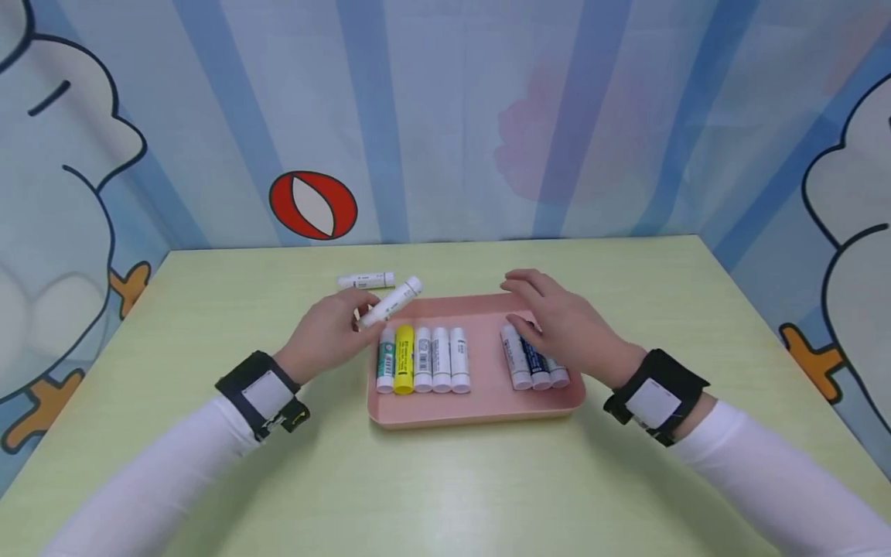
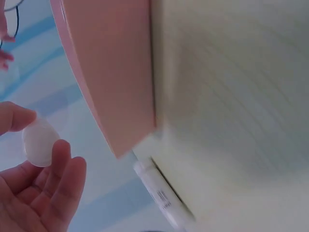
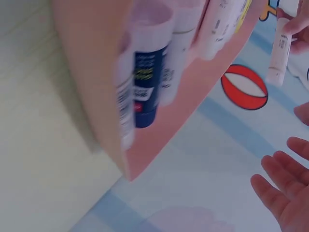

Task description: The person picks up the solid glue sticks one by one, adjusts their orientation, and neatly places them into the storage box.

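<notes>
My left hand (image 1: 330, 331) pinches a white glue stick (image 1: 394, 301) between thumb and fingers, tilted above the left rear corner of the pink tray (image 1: 480, 418). In the left wrist view only the rounded white end of that glue stick (image 2: 40, 143) shows. Over the tray's right side, my right hand (image 1: 565, 323) is spread with relaxed fingers and holds nothing. Beneath it lie a white glue stick (image 1: 516, 357), a navy one (image 3: 146, 79) and another white one (image 1: 558, 374), partly hidden by the hand.
At the tray's left side lies a row of several glue sticks: a green-labelled one (image 1: 386, 360), a yellow one (image 1: 404, 360) and white ones (image 1: 441, 360). Behind the tray, a loose white glue stick (image 1: 366, 280) rests on the table (image 1: 445, 495). A printed curtain (image 1: 431, 116) stands at the back.
</notes>
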A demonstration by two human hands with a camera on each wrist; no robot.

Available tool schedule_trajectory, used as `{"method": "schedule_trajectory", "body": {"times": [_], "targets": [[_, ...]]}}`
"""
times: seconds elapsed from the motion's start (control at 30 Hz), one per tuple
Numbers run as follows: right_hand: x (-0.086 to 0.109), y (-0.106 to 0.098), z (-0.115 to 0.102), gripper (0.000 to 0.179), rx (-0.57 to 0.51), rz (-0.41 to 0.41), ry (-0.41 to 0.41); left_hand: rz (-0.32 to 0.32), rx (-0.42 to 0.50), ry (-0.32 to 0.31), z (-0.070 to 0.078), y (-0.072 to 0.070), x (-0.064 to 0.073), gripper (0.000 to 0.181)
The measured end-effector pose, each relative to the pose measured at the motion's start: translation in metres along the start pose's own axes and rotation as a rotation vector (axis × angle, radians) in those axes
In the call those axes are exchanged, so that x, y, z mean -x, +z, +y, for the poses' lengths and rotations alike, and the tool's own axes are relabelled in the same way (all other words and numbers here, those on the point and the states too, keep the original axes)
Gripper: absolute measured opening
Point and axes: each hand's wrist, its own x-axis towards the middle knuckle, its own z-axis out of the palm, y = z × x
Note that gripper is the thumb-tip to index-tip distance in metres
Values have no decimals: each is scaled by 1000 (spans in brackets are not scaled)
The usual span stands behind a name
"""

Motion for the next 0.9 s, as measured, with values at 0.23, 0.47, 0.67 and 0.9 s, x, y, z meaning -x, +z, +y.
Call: {"method": "schedule_trajectory", "body": {"times": [0.23, 0.47, 0.67, 0.9], "targets": [[-12, 4, -20, 59, 37, 26, -249, -94, 68, 147, 25, 13, 5, 40], [-13, 14, -32, 64, 41, -4, -365, -158, 123, 188, 44, 18, 12, 24], [-7, 17, -39, 60, 92, -78, -362, -159, 122, 253, 49, 20, 16, 24], [-6, 18, -43, 44, 154, -74, -389, -202, 146, 279, 54, 23, 21, 28]]}}
